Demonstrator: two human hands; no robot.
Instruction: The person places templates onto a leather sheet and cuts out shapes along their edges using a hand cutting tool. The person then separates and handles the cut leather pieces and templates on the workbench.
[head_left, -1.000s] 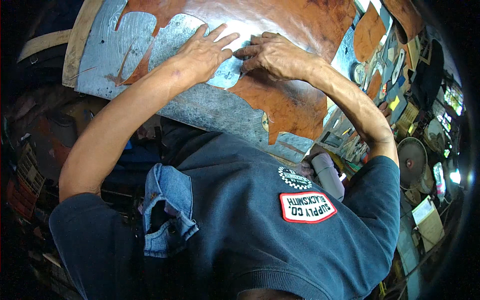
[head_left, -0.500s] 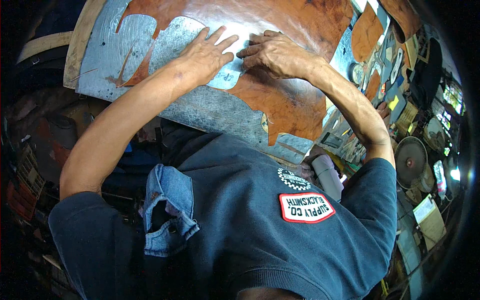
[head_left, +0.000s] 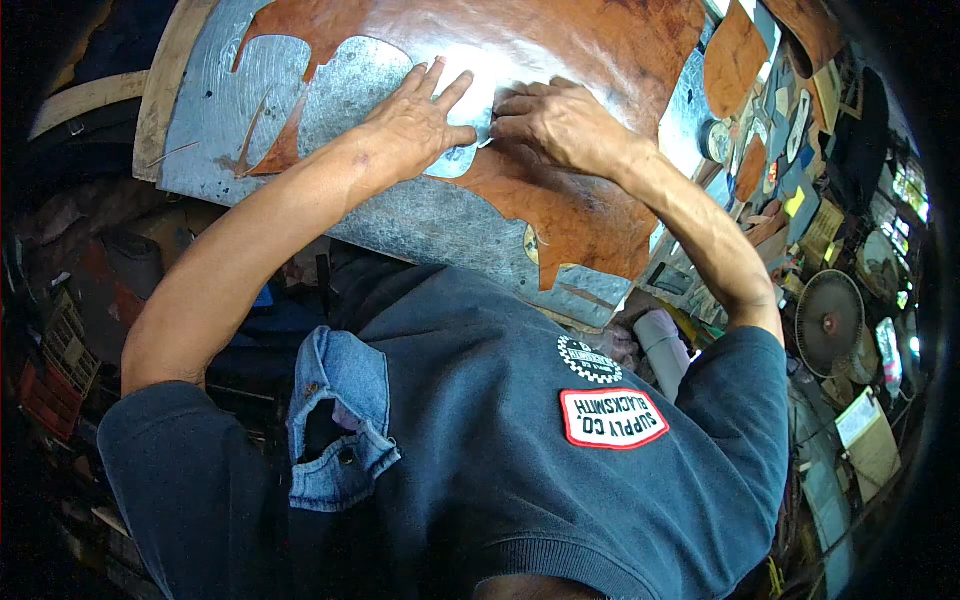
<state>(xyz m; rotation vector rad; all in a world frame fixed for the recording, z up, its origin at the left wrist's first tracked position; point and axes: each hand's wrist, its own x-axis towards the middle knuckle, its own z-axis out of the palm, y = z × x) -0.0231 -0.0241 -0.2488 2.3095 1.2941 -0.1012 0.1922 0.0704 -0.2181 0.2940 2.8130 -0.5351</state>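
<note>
A large brown leather hide (head_left: 600, 215) with cut-out gaps lies over a scratched grey metal sheet (head_left: 400, 215). On the leather rests a pale, shiny flat template (head_left: 458, 162) with a rounded lower corner. My left hand (head_left: 422, 118) presses flat on this template, fingers stretched out and thumb pointing right. Against the template's right edge, my right hand (head_left: 565, 125) is closed with its knuckles up and its fingers curled under. Whatever sits inside those fingers is hidden from view.
A wooden edge (head_left: 165, 110) borders the sheet's left side. To the right are a round tin (head_left: 716, 141), a loose brown leather piece (head_left: 735, 60) and many scraps. Farther right stands a round fan (head_left: 830, 322). A lilac roll (head_left: 662, 350) lies below the sheet's right corner.
My right hand has shifted slightly right and down along the template's edge. Two of my left fingers have drawn closer together, while that palm stays on the template. The whole view has tilted slightly.
</note>
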